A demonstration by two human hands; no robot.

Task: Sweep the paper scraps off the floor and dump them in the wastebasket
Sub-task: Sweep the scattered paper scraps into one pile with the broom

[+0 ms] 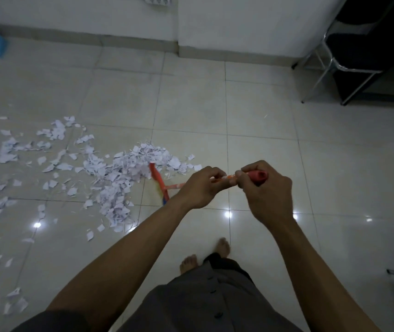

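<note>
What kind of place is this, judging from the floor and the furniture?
Probably an office or similar workroom, indoors: a glossy tiled floor, a black chair with a metal frame beside the white wall, and a socket strip mounted on that wall. The torn paper scraps fit this too.

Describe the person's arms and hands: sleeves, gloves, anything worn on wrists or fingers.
Both forearms are bare to the left hand and right hand: no gloves, no watch, bracelet or ring showing. A dark sleeve covers the left upper arm at the frame's bottom; no sleeve shows on the right arm.
</note>
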